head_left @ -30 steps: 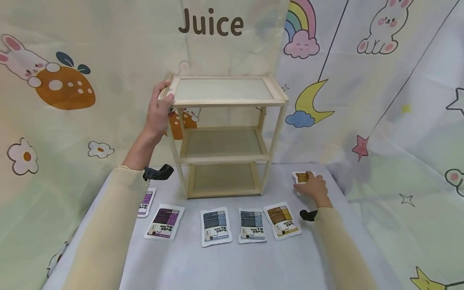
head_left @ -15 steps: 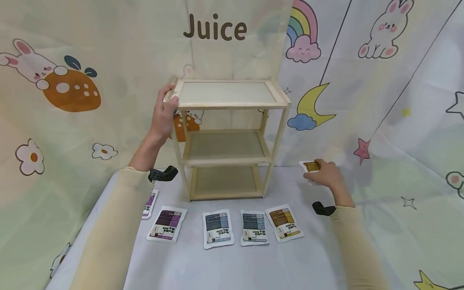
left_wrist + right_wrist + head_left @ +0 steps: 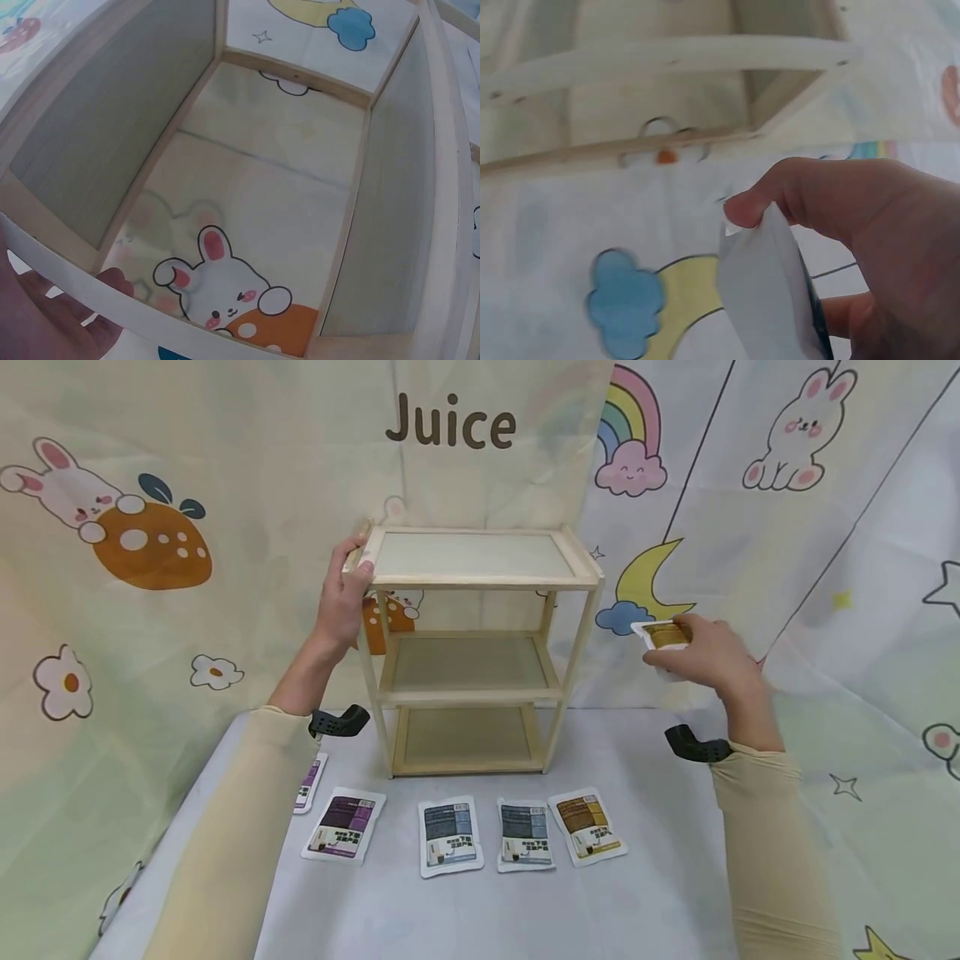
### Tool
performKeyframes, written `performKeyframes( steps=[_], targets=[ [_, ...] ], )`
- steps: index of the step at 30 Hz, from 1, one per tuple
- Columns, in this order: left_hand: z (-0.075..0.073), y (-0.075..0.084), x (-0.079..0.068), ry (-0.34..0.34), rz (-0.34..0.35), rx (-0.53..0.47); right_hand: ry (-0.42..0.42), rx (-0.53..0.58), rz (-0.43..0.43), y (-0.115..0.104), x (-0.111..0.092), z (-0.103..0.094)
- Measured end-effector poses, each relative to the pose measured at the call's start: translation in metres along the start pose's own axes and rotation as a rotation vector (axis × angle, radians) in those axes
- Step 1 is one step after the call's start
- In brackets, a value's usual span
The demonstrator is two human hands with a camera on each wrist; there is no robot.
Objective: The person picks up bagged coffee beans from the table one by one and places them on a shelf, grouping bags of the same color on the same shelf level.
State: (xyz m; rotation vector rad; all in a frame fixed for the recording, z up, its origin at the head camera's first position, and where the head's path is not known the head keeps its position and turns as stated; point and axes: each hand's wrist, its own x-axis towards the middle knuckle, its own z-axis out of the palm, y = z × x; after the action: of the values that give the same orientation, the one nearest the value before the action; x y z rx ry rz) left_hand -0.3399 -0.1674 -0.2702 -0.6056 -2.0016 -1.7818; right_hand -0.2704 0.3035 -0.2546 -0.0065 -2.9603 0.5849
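At the head view's centre stands a light wooden three-tier shelf [image 3: 480, 583] with pale panels. My left hand [image 3: 342, 606] grips the left end of its top tier, thumb over the corner; in the left wrist view the fingers [image 3: 67, 311] lie at the frame's edge. To the right of the shelf, raised above the table, my right hand [image 3: 708, 652] pinches a white pouch [image 3: 662, 634] with a gold-brown label. The right wrist view shows that pouch [image 3: 761, 289] from its plain pale side, between thumb and fingers.
On the white table [image 3: 525, 918] before the shelf lie a purple-labelled pouch [image 3: 344, 825], two blue-grey-labelled pouches [image 3: 451, 836] and a gold-labelled pouch [image 3: 588, 826]. Another purple pouch [image 3: 307, 785] is partly behind the left sleeve. A printed cloth backdrop [image 3: 262, 468] hangs close behind.
My right hand has lifted the gold-brown pouch off the table, up and slightly right, to about the middle tier's height or above. My left hand keeps its grip on the shelf.
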Motion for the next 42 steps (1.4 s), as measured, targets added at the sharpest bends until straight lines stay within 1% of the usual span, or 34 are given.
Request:
performKeyframes(
  steps=[5, 9, 13, 17, 19, 21, 26, 30, 35, 42],
  targets=[
    [0.001, 0.000, 0.001, -0.003, -0.002, 0.004, 0.082, 0.045, 0.015, -0.030, -0.004, -0.036],
    [0.001, 0.000, 0.000, -0.001, 0.001, 0.005, 0.110, 0.053, 0.001, -0.057, -0.001, -0.061],
    [-0.001, 0.000, 0.000, 0.008, 0.003, 0.011, 0.105, 0.044, -0.038, -0.089, 0.006, -0.078],
    [-0.002, 0.001, 0.001, 0.001, 0.011, 0.026, 0.083, 0.030, -0.061, -0.120, 0.015, -0.085],
    [-0.003, 0.001, 0.001, -0.001, 0.010, 0.030, 0.073, 0.035, -0.070, -0.136, 0.019, -0.084],
    [-0.003, 0.001, 0.001, -0.001, 0.008, 0.031, 0.069, 0.042, -0.098, -0.150, 0.024, -0.081],
    [-0.003, -0.001, 0.001, 0.000, 0.005, 0.025, 0.034, 0.075, -0.145, -0.185, 0.034, -0.067],
    [-0.004, -0.003, 0.000, 0.007, 0.000, 0.009, -0.003, 0.118, -0.127, -0.211, 0.042, -0.049],
    [-0.003, -0.002, -0.002, 0.011, 0.004, 0.018, -0.018, 0.126, -0.115, -0.239, 0.052, -0.028],
    [-0.001, 0.000, -0.002, 0.016, 0.012, 0.039, -0.005, 0.127, -0.081, -0.271, 0.064, -0.005]
  ],
)
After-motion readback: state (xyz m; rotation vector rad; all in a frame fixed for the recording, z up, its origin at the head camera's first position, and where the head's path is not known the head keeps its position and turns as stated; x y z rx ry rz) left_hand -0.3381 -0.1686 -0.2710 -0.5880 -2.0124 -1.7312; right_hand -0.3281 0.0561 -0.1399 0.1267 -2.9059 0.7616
